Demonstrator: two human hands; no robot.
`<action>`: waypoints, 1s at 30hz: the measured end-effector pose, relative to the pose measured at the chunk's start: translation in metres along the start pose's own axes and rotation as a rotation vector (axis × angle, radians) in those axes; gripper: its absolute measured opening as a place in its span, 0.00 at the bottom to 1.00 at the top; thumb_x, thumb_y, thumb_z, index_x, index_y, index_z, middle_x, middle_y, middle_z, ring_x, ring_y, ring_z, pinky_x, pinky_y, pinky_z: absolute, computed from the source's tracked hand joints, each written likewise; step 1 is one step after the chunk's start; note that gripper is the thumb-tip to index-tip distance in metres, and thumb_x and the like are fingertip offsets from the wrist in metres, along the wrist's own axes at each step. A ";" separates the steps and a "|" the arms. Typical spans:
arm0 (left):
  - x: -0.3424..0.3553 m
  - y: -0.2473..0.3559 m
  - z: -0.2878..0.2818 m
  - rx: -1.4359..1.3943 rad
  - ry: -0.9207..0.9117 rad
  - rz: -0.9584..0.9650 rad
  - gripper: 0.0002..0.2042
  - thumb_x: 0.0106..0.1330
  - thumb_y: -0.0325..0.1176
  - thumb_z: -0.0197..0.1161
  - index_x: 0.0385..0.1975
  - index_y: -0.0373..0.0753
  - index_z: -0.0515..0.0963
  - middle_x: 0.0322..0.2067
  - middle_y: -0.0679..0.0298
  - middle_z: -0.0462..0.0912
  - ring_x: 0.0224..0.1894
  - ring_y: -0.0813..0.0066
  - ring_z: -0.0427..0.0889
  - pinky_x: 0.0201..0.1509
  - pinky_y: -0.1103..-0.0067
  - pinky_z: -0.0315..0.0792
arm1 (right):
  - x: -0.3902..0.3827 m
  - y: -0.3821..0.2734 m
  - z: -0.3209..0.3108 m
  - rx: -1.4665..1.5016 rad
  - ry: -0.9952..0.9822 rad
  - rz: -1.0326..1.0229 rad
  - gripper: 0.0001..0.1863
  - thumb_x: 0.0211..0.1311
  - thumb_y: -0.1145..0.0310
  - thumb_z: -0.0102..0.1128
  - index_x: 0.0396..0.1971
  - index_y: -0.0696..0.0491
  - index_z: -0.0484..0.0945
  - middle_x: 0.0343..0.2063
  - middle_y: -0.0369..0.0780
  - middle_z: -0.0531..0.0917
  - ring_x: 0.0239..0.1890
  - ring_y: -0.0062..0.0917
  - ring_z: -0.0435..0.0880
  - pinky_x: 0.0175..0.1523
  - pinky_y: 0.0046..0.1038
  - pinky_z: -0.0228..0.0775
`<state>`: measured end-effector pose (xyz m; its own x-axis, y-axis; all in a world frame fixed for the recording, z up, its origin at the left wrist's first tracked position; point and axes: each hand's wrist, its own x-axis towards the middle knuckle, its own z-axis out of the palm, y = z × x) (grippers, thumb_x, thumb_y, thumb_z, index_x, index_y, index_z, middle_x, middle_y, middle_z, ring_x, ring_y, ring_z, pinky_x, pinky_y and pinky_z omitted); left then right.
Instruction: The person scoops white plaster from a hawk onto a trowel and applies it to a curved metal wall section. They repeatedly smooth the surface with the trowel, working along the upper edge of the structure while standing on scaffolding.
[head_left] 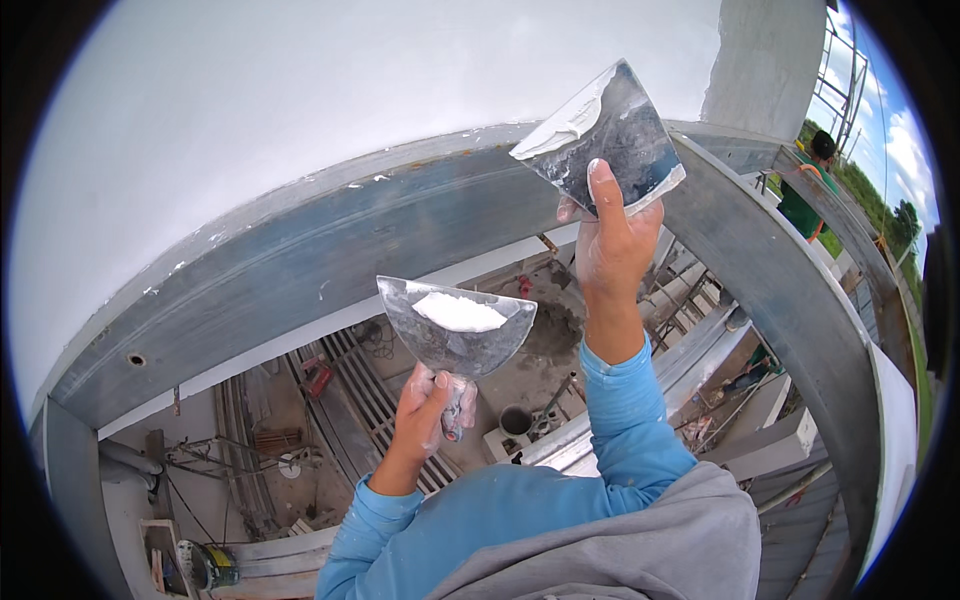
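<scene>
My left hand (425, 412) is closed around the handle of a putty knife (455, 345) with a wide, half-round metal blade. A mound of white putty (460, 312) lies along the blade's straight top edge. Higher and to the right, my right hand (622, 245) grips a flat, square metal scraper plate (640, 130), thumb on its face and fingers behind. White putty is smeared along the plate's upper left edge, with a thinner line at its lower right. The two tools are apart. Ahead of them stands a smooth white wall (350, 90).
A grey metal beam (300, 250) runs along the wall's foot, and another (780, 240) curves down on the right. Far below lie metal bars (345, 390), a bucket (515, 420) and rubble. A person in green (800, 205) is at the far right, near scaffolding (845, 80).
</scene>
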<state>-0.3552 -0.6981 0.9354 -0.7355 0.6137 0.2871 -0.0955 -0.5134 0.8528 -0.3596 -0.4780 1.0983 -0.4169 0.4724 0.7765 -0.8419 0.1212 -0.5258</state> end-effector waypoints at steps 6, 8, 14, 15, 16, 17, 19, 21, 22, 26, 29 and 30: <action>0.017 0.047 0.027 -0.052 -0.092 -0.068 0.23 0.76 0.45 0.46 0.64 0.40 0.57 0.19 0.64 0.68 0.16 0.77 0.66 0.20 0.80 0.64 | -0.105 0.047 -0.019 0.604 0.012 0.040 0.23 0.73 0.66 0.48 0.64 0.52 0.60 0.56 0.43 0.74 0.55 0.35 0.75 0.56 0.44 0.70; 0.013 0.050 0.026 -0.095 -0.127 -0.149 0.23 0.77 0.45 0.44 0.66 0.41 0.55 0.19 0.66 0.67 0.19 0.79 0.66 0.24 0.81 0.65 | -0.123 0.045 -0.021 0.485 -0.150 -0.050 0.24 0.73 0.67 0.47 0.66 0.53 0.60 0.58 0.43 0.73 0.60 0.37 0.72 0.63 0.43 0.63; -0.011 0.060 0.007 -0.073 -0.145 -0.181 0.25 0.75 0.46 0.49 0.64 0.38 0.57 0.19 0.65 0.68 0.17 0.80 0.66 0.21 0.81 0.64 | -0.080 0.028 -0.037 -0.547 -0.842 -0.207 0.18 0.67 0.76 0.47 0.54 0.59 0.76 0.45 0.46 0.78 0.46 0.32 0.76 0.49 0.34 0.68; -0.015 0.061 0.003 -0.040 -0.107 -0.159 0.25 0.74 0.46 0.51 0.63 0.37 0.58 0.19 0.65 0.69 0.17 0.79 0.67 0.19 0.82 0.63 | -0.078 0.024 -0.037 -0.747 -0.851 -0.307 0.14 0.66 0.77 0.47 0.47 0.61 0.79 0.40 0.44 0.80 0.40 0.29 0.79 0.43 0.31 0.70; -0.018 0.061 -0.001 0.078 -0.036 -0.078 0.25 0.74 0.45 0.52 0.63 0.37 0.59 0.22 0.65 0.69 0.20 0.80 0.67 0.23 0.81 0.64 | -0.084 0.027 -0.044 -0.672 -0.666 -0.065 0.13 0.66 0.76 0.49 0.47 0.60 0.79 0.39 0.42 0.81 0.38 0.28 0.79 0.40 0.30 0.69; -0.020 0.059 -0.005 0.197 0.037 0.002 0.24 0.74 0.44 0.52 0.63 0.36 0.61 0.24 0.66 0.70 0.23 0.81 0.67 0.27 0.81 0.65 | -0.098 0.031 -0.054 -0.590 -0.479 0.173 0.13 0.66 0.75 0.50 0.46 0.60 0.78 0.38 0.41 0.81 0.36 0.26 0.80 0.36 0.29 0.69; -0.024 0.044 -0.022 0.411 0.199 0.141 0.22 0.71 0.39 0.58 0.60 0.33 0.68 0.32 0.65 0.74 0.31 0.78 0.71 0.38 0.80 0.68 | -0.118 0.023 -0.047 -0.274 -0.132 0.509 0.12 0.65 0.72 0.52 0.46 0.58 0.77 0.36 0.39 0.81 0.32 0.25 0.81 0.31 0.26 0.69; -0.024 0.036 -0.034 0.650 0.272 0.368 0.21 0.70 0.37 0.59 0.58 0.32 0.71 0.34 0.63 0.76 0.34 0.75 0.73 0.42 0.78 0.69 | -0.137 0.005 -0.027 0.198 0.202 0.696 0.13 0.65 0.68 0.55 0.46 0.56 0.74 0.35 0.37 0.82 0.30 0.23 0.81 0.28 0.24 0.67; -0.021 0.035 -0.037 0.775 0.296 0.478 0.20 0.70 0.37 0.60 0.57 0.32 0.73 0.35 0.62 0.77 0.35 0.74 0.74 0.44 0.78 0.69 | -0.148 -0.003 -0.016 0.241 0.123 0.790 0.16 0.63 0.65 0.56 0.49 0.54 0.71 0.37 0.38 0.81 0.33 0.24 0.82 0.26 0.27 0.67; -0.020 0.047 -0.042 0.941 0.156 0.669 0.24 0.59 0.23 0.64 0.58 0.39 0.76 0.38 0.55 0.80 0.36 0.65 0.77 0.43 0.76 0.70 | -0.178 -0.015 0.016 0.480 0.050 1.085 0.16 0.63 0.65 0.56 0.50 0.52 0.71 0.39 0.37 0.80 0.34 0.23 0.81 0.29 0.28 0.66; -0.020 0.051 -0.057 1.156 0.133 0.677 0.29 0.49 0.16 0.60 0.55 0.44 0.78 0.31 0.57 0.77 0.31 0.62 0.76 0.36 0.74 0.70 | -0.185 -0.020 0.025 0.608 0.031 1.151 0.16 0.63 0.65 0.55 0.49 0.51 0.71 0.38 0.37 0.81 0.34 0.23 0.80 0.29 0.29 0.65; -0.018 0.054 -0.064 1.254 0.119 0.697 0.30 0.48 0.15 0.60 0.55 0.46 0.79 0.29 0.58 0.75 0.30 0.62 0.75 0.34 0.73 0.70 | -0.182 -0.021 0.026 0.662 0.020 1.148 0.15 0.63 0.65 0.55 0.49 0.51 0.72 0.38 0.37 0.81 0.34 0.23 0.80 0.29 0.29 0.65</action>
<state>-0.3906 -0.7752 0.9482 -0.4425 0.3773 0.8136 0.8964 0.2125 0.3890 -0.2751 -0.5890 0.9766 -0.9995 0.0331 -0.0007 -0.0259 -0.7963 -0.6044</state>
